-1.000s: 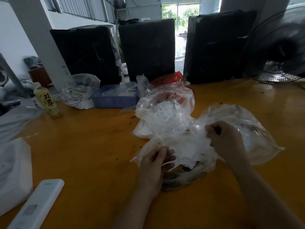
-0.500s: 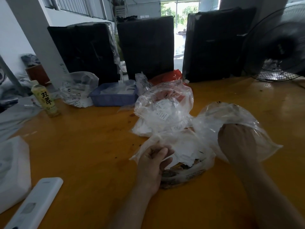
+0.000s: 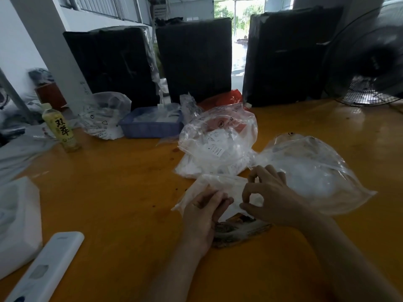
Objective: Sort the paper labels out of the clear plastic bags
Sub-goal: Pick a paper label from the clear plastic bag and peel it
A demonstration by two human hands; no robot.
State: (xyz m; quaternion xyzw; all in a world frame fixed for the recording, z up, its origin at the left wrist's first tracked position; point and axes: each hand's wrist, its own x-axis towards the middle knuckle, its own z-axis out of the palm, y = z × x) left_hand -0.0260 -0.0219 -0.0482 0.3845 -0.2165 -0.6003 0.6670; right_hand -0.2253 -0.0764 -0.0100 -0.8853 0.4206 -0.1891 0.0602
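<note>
I see both hands working at the near middle of the orange tabletop (image 3: 109,203). My left hand (image 3: 201,212) lies with its fingers curled onto the small clear plastic bag (image 3: 218,185) in front of me, gripping its film. My right hand (image 3: 270,201) sits just beside it, thumb and forefinger closed into a ring that pinches something pale at the bag's right end; whether that is film or a paper label I cannot tell. Under the bag lies a printed packet (image 3: 237,229), partly hidden by both hands.

Just beyond, toward the middle of the tabletop, a fuller clear bag (image 3: 218,144) holds white paper labels (image 3: 216,150), and a puffed clear bag (image 3: 314,171) lies to the right of my right hand, touching it.

Toward the far edge stands a blue tray (image 3: 150,127) with a crumpled bag (image 3: 104,116) to its left and a red bag (image 3: 226,99) to its right. A yellow-green bottle (image 3: 61,127) stands upright near the far left edge. A white remote (image 3: 45,269) lies at the near left corner, beside a white plastic-wrapped bundle (image 3: 17,225). Black wrapped blocks (image 3: 194,59) line the far edge, and a black fan (image 3: 370,59) stands at the far right corner.
</note>
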